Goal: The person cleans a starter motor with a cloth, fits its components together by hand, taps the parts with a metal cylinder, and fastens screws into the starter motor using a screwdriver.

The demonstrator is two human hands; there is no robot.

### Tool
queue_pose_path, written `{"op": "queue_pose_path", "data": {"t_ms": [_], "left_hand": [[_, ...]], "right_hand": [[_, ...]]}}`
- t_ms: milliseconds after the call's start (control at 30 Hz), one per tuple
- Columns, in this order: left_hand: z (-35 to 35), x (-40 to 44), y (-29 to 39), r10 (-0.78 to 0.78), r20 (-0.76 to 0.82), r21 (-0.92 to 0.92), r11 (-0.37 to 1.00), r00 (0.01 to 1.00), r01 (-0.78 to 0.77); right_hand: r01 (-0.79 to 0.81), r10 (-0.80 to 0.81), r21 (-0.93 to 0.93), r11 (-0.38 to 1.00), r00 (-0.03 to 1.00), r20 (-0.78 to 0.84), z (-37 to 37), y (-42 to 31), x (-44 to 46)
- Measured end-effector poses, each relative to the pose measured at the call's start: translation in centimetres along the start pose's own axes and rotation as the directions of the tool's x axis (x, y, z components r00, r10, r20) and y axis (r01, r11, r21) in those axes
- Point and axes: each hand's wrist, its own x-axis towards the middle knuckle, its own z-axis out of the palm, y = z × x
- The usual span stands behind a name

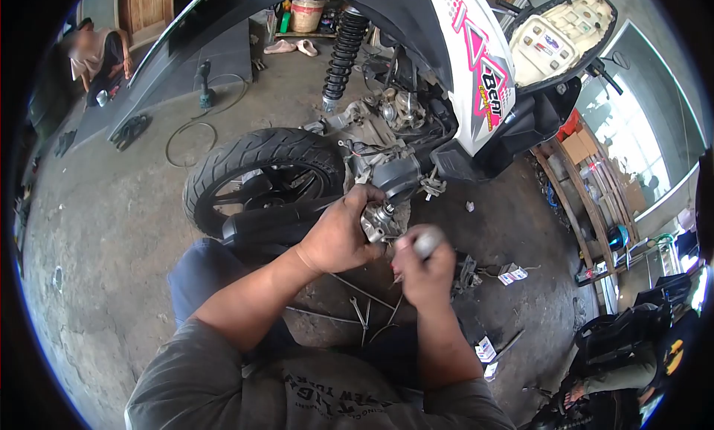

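Note:
My left hand [336, 235] is closed around a small silver metal engine part [378, 223], holding it up in front of the scooter's engine [390, 117]. Just to the right, my right hand [428, 275] is closed on a rounded pale grey object [429, 241], smeared by motion, with a thin tip pointing down-left. I cannot make out its kind. A small gap shows between the two hands. Beyond them stands the partly stripped scooter, with its white and pink side panel [480, 65], its rear wheel [260, 173] and a black shock absorber [345, 54].
Several wrenches [360, 311] lie on the floor below my hands. Small boxes [512, 274] and a metal part [467, 275] lie to the right. A cordless power tool [204, 86] stands at upper left near a cable. Another person [100, 58] sits at far left. Wooden shelving [587, 207] stands right.

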Motion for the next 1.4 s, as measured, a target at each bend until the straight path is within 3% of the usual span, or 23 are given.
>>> {"op": "queue_pose_path", "data": {"t_ms": [33,67,100,233,267,400,900,1100,1233,1400], "left_hand": [[-0.2,-0.1,-0.2,-0.080,0.069,-0.053,0.995,0.994,0.084],[-0.3,-0.2,-0.4,-0.158,0.142,-0.100,0.980,0.977,0.173],[-0.4,-0.3,-0.3,-0.165,0.142,-0.100,0.979,0.976,0.180],[-0.4,0.2,0.8,-0.401,0.379,-0.185,0.850,0.834,0.493],[-0.3,0.2,0.9,-0.403,0.388,-0.185,0.847,0.829,0.498],[0.5,-0.1,1.1,-0.336,0.416,-0.261,0.846,0.845,0.465],[1.6,-0.7,0.8,-0.347,0.459,-0.173,0.868,0.818,0.465],[1.5,-0.7,0.9,-0.389,0.491,-0.166,0.837,0.780,0.522],[1.1,-0.4,1.5,-0.404,0.537,-0.118,0.833,0.741,0.540],[1.2,-0.6,1.0,-0.382,0.557,-0.124,0.839,0.737,0.529]], "right_hand": [[-0.233,0.277,0.512,0.827,0.961,-0.010,-0.6,0.6,0.2],[-0.342,0.503,0.865,0.368,0.855,0.124,-0.9,0.9,0.4],[-0.348,0.506,0.864,0.365,0.853,0.129,-1.1,0.9,0.7],[-0.193,0.551,0.930,0.314,0.834,-0.013,-2.1,0.3,2.0],[-0.194,0.560,0.930,0.314,0.829,-0.016,-2.0,0.5,1.9],[-0.037,0.302,0.883,0.468,0.946,-0.121,-0.4,1.6,0.8],[-0.129,0.275,0.743,0.657,0.958,-0.077,-0.1,1.9,0.6],[-0.116,0.240,0.750,0.651,0.969,-0.059,-0.2,2.3,0.6],[-0.069,0.133,0.746,0.662,0.991,-0.026,-0.4,2.3,0.7],[-0.100,0.153,0.731,0.675,0.988,-0.006,-0.6,2.0,0.6]]}}
